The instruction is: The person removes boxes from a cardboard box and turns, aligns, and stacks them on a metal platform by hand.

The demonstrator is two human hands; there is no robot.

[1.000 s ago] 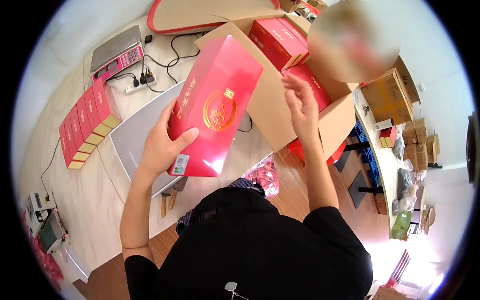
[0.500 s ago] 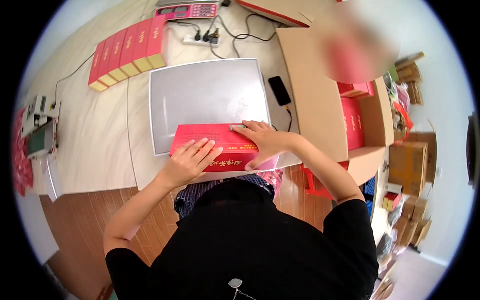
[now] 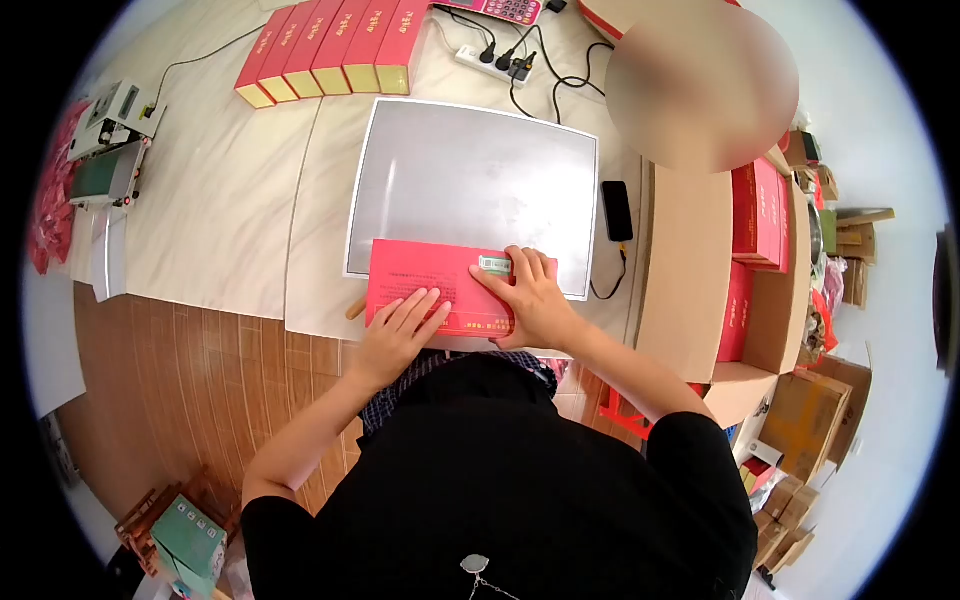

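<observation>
A red box (image 3: 462, 262) with small print, yellow lettering and a green-white label (image 3: 495, 265) is at the near edge of a grey board with a white rim (image 3: 480, 170). My left hand (image 3: 400, 337) lies on the box's near left part, fingers stretched out flat; its thumb is hidden. Around the box's right end is my right hand (image 3: 540, 305), thumb at the near edge and index finger beside the label. The other fingers reach over the right part of the box.
Several red boxes (image 3: 335, 45) stand in a row at the back left. At right is an open carton (image 3: 690, 270) with red boxes inside. A phone (image 3: 617, 210), power strip (image 3: 490, 65), pink keypad device (image 3: 512, 8) and small machine (image 3: 110, 165) are on the table. A blurred patch covers the upper right.
The view has shifted, so the table things appear further right. The red box's front face with large gold characters has gone from view. My right index finger now rests lower, leaving the label more visible.
</observation>
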